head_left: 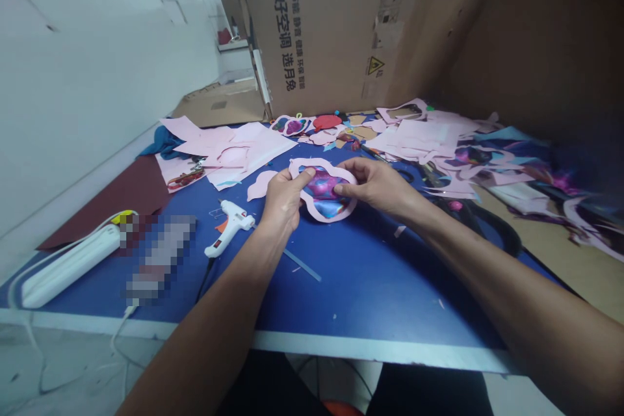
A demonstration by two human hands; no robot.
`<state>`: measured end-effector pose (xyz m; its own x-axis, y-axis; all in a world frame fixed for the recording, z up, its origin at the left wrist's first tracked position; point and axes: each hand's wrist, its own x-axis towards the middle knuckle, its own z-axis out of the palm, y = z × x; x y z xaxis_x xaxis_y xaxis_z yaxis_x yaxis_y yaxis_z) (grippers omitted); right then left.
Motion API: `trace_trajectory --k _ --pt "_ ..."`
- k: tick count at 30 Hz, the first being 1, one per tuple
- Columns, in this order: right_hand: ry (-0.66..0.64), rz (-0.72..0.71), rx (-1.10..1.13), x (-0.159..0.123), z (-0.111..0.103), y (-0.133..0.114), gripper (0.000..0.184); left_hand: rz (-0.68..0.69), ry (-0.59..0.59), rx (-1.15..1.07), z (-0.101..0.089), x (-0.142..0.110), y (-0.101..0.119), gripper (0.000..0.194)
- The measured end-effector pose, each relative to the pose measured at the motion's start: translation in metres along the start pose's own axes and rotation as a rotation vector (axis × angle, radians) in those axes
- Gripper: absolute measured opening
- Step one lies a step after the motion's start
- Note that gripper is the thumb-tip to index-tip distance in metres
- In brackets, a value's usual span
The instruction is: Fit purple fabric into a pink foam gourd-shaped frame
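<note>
Both hands grip a pink cut-out piece (322, 211) with a shiny purple and blue patch (324, 183) in its middle. My left hand (286, 198) is closed on its left edge, the thumb lying on the patch. On the right edge, my right hand (368, 182) pinches the same piece between thumb and fingers. Another pink cut-out (258, 185) shows just left of my left hand; whether it touches the hand cannot be made out. A white glue gun (231, 226) lies on the blue table to the left, and a clear glue stick (303, 265) lies below the hands.
Pink scraps (414, 140) and shiny offcuts are heaped at the back right. More pink sheets (224, 149) lie at the back left, near a maroon sheet (112, 198). A white power strip (73, 266) sits at far left. Behind everything stands a large cardboard box (331, 32).
</note>
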<state>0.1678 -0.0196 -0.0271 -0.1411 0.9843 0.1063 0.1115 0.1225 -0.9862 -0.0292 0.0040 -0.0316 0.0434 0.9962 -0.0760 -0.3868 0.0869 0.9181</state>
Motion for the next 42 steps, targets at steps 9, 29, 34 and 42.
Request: trace_trajectory --k 9,29,34,42 --pt "0.108 -0.023 -0.154 0.002 -0.004 0.006 0.043 0.136 0.088 -0.02 -0.009 0.008 -0.002 0.032" --pt "0.167 -0.21 -0.342 -0.014 0.012 -0.019 0.039 0.273 0.203 0.008 -0.009 0.01 -0.001 0.026" --pt "-0.09 -0.288 -0.249 -0.025 0.02 -0.034 0.042 0.27 0.136 -0.11 -0.008 0.011 0.0 0.022" --pt "0.296 -0.335 -0.229 -0.009 0.004 -0.019 0.027 0.153 0.039 -0.242 -0.002 0.01 0.005 0.023"
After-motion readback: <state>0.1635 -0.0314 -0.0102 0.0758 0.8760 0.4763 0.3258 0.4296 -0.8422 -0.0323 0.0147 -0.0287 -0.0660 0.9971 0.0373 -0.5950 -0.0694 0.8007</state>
